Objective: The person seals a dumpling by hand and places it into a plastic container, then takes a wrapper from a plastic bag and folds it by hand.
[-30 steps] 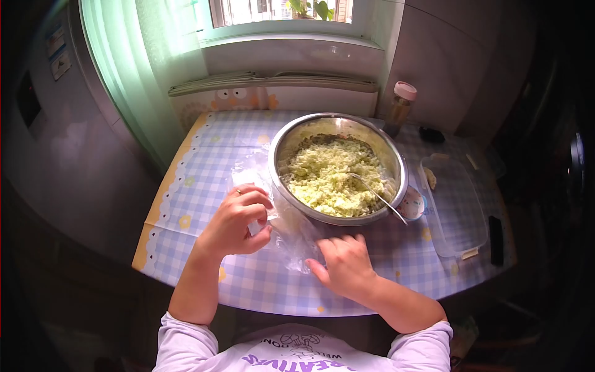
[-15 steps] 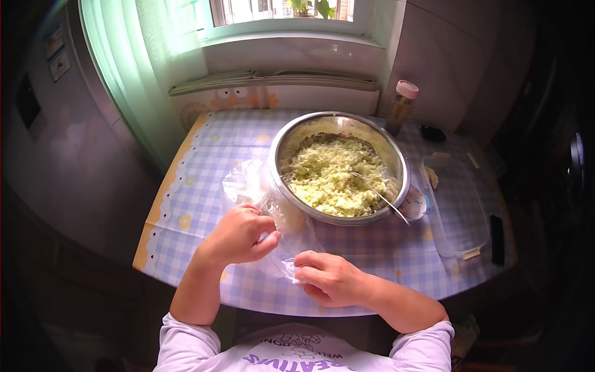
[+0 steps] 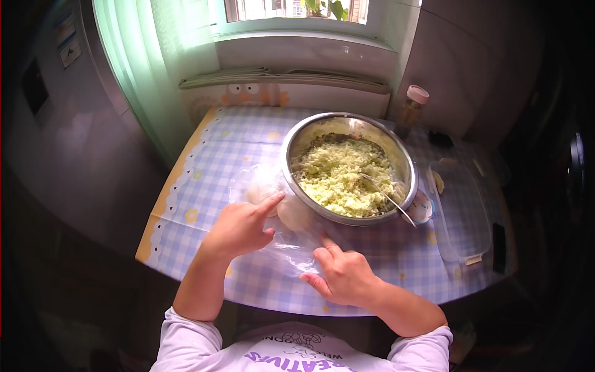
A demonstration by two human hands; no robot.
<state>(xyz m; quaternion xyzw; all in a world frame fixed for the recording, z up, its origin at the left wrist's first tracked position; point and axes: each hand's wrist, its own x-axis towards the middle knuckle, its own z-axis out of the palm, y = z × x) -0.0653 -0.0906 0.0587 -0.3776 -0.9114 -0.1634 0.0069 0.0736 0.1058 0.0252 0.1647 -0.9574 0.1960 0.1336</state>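
A clear plastic bag (image 3: pixel 291 251) lies on the table in front of the steel bowl (image 3: pixel 287 162), with pale, rounded lumps (image 3: pixel 295 214) that look like dough in it. My left hand (image 3: pixel 238 226) is over the bag's left side, index finger stretched toward the lumps and thumb apart. At the bag's near right edge is my right hand (image 3: pixel 347 274), its index finger extended and thumb spread, touching the film. Finely chopped pale green vegetable (image 3: pixel 344 170) fills much of the bowl, and a thin metal utensil handle (image 3: pixel 396 206) leans over its right rim.
A checked cloth (image 3: pixel 211 248) covers the table. To the right are a small patterned dish (image 3: pixel 421 208), a clear plastic container (image 3: pixel 462 245) and a dark strip-like object (image 3: pixel 499 248). A jar with a pink lid (image 3: pixel 417 95) stands at the back, below the window (image 3: pixel 297 28).
Both hands have loosened from the bag and extended their fingers. The bag now lies flatter and more spread out, showing the pale lumps more clearly. The view has shifted slightly.
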